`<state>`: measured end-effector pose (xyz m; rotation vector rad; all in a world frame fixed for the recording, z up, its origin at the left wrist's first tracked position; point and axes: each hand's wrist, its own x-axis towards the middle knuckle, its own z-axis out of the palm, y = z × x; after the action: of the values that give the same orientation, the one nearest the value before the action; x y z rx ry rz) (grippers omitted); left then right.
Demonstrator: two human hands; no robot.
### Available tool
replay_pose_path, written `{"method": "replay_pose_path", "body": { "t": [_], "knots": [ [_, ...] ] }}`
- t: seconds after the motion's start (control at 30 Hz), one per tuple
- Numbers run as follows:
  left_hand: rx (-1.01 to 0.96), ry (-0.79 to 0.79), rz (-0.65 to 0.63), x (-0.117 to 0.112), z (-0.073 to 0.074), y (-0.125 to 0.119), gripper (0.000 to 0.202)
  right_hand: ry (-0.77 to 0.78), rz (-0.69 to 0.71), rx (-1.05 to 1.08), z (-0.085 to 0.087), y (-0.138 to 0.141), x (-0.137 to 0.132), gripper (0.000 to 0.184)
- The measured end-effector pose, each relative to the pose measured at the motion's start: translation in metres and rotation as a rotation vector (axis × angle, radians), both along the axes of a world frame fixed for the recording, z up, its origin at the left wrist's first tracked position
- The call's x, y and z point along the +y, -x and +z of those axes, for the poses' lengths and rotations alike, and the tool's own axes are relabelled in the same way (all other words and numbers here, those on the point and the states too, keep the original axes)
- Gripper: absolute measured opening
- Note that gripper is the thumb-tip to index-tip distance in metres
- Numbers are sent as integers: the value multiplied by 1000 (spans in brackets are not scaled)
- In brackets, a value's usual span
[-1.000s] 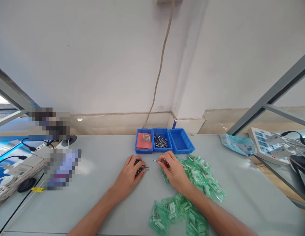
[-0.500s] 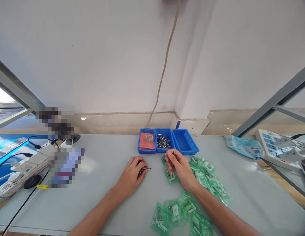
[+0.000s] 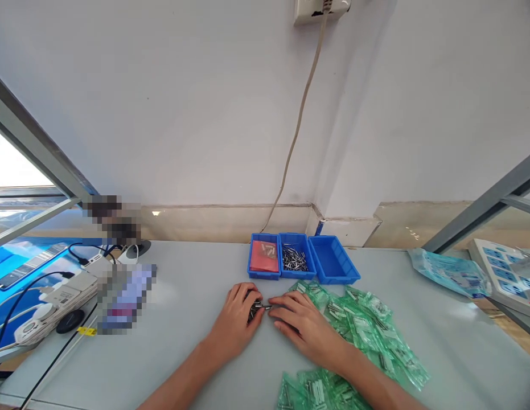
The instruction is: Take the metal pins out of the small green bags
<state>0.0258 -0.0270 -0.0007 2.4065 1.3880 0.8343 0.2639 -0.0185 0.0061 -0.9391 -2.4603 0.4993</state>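
My left hand (image 3: 239,322) rests on the grey table (image 3: 192,347), curled round a small bundle of metal pins (image 3: 255,309). My right hand (image 3: 299,327) lies just to its right, fingertips pinched at the tips of those pins. Under and beside my right hand spreads a heap of small green plastic bags (image 3: 362,330) with pins inside. Behind the hands stand three blue bins in a row: the left bin (image 3: 263,258) holds red material, the middle bin (image 3: 294,259) holds loose metal pins, the right bin (image 3: 333,262) looks empty.
A power strip (image 3: 46,296) with black cables lies at the left edge beside a blurred object (image 3: 126,296). A bluish bag (image 3: 450,272) and a white power strip (image 3: 508,276) sit at the right. A beige cord (image 3: 296,136) hangs down the wall from a socket.
My right hand came back from the green bags near the bins and met the left hand at the pin bundle. The view shifted upward and rightward.
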Motion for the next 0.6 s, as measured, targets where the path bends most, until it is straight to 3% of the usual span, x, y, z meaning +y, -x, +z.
{"method": "replay_pose_path", "body": {
  "t": [0.6],
  "knots": [
    [62, 13, -36, -2, 2, 1, 13, -98, -60, 40, -3, 2, -2, 27]
  ]
}}
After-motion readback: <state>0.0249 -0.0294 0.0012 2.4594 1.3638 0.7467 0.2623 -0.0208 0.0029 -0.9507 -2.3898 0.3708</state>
